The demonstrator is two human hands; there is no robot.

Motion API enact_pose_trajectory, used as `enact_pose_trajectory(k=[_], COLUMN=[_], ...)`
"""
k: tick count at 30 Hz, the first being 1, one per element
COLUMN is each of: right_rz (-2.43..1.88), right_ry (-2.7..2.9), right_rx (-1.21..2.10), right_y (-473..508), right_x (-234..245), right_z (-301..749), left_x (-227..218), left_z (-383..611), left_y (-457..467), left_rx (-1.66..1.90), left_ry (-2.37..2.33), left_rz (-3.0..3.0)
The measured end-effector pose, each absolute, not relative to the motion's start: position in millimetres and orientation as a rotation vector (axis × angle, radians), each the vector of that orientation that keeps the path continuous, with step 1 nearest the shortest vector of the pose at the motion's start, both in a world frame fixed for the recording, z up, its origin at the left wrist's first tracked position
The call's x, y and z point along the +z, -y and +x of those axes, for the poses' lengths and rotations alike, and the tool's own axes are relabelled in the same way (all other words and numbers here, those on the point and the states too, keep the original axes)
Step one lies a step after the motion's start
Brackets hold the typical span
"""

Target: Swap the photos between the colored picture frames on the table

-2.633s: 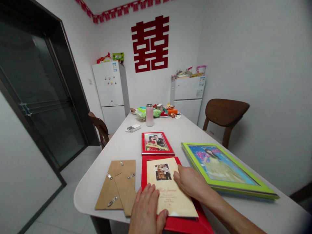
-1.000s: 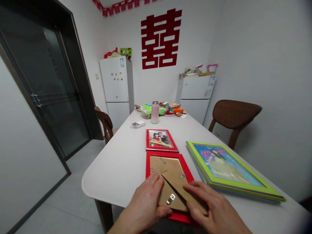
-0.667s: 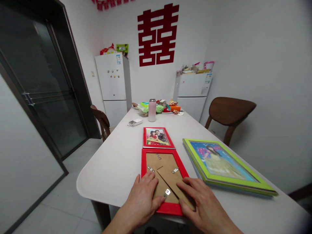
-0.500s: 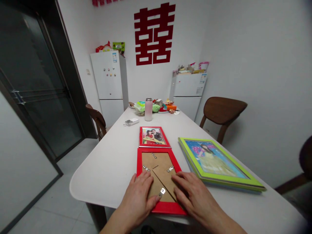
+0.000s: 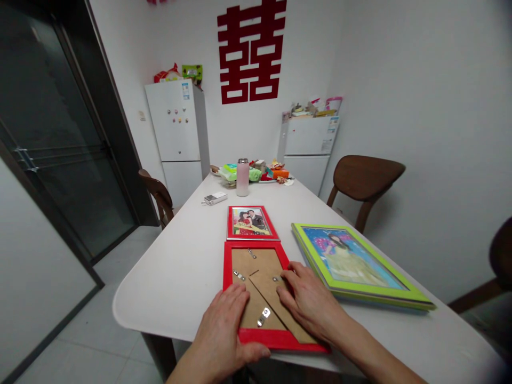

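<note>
A red photo frame (image 5: 228,265) lies face down at the table's near edge, its brown backing board (image 5: 254,261) showing. Small metal clips sit around the board, one of them a near clip (image 5: 264,317). A brown stand leg (image 5: 276,309) crosses it diagonally. My left hand (image 5: 224,325) lies with its fingers flat over the frame's left side and its thumb along the front edge. Bent fingers of my right hand (image 5: 308,298) touch the right metal clip (image 5: 276,278), partly hiding it. Just beyond, a smaller red photo frame (image 5: 229,224) lies picture up.
Green photo frames (image 5: 352,294) are stacked on the right of the white table (image 5: 168,288). Farther back are a small silver device (image 5: 215,198), a pink bottle (image 5: 242,178) and packets (image 5: 230,173). Brown chairs (image 5: 366,178) stand beside the table.
My right hand has moved up and left, its fingertips now at the right clip. My left thumb has shifted from the near clip to the frame's front edge.
</note>
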State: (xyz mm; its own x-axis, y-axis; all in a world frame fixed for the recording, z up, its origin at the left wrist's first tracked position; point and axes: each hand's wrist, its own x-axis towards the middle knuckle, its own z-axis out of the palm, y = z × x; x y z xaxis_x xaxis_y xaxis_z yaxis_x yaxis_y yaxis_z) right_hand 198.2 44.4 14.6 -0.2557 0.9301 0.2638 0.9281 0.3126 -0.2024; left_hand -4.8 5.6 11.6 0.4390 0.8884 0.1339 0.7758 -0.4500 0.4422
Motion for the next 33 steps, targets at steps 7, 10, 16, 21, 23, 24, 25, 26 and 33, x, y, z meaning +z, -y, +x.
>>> enact_pose_trajectory(k=[7,10,16,21,23,24,25,26,33], right_rz=[-1.34,-1.125,-1.106,-1.106,-1.1,-1.098,-1.097,-1.102,-1.304], right_ry=[2.3,2.41,2.485,2.46,2.447,2.437,2.425,2.409,2.437], right_rx=[-0.019,0.114,0.296,0.383,0.411,0.419,0.421,0.418,0.24], right_y=[-23,-7,4,3,-1,-5,-9,-15,-65], right_x=[16,20,23,25,27,27,27,27,21], right_z=[191,183,178,178,177,176,174,171,141], left_x=[9,8,2,1,1,0,0,0,1], left_z=[-5,-4,-5,-6,-5,-5,-5,-6,-7], left_y=[-6,-7,-8,-8,-9,-9,-9,-9,-9], left_rx=[0.507,0.529,0.588,0.578,0.573,0.576,0.583,0.592,0.68], left_ry=[-1.411,-1.408,-1.376,-1.386,-1.381,-1.378,-1.373,-1.367,-1.314], left_rz=[2.405,2.422,2.458,2.451,2.455,2.455,2.454,2.453,2.423])
